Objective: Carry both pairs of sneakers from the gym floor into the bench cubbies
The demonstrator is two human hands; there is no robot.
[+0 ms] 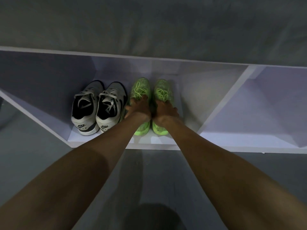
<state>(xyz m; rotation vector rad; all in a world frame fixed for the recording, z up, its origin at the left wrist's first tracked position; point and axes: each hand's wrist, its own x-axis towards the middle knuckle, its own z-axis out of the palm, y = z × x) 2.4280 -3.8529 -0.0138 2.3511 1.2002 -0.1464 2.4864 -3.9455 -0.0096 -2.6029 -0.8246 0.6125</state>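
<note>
A grey-and-black pair of sneakers (98, 107) stands inside the middle cubby of the white bench (152, 145), heels toward me. Right beside it sits a neon green pair, toes pointing to the back. My left hand (138, 108) grips the collar of the left green sneaker (140, 87). My right hand (165, 111) grips the collar of the right green sneaker (163, 90). Both green shoes rest on the cubby floor, and their middles are hidden under my hands.
A slanted white divider (227, 100) separates this cubby from another one (265, 110) on the right. A similar divider (33, 117) bounds the left side. A dark grey cushion (149, 25) tops the bench. Grey gym floor (157, 180) lies below my arms.
</note>
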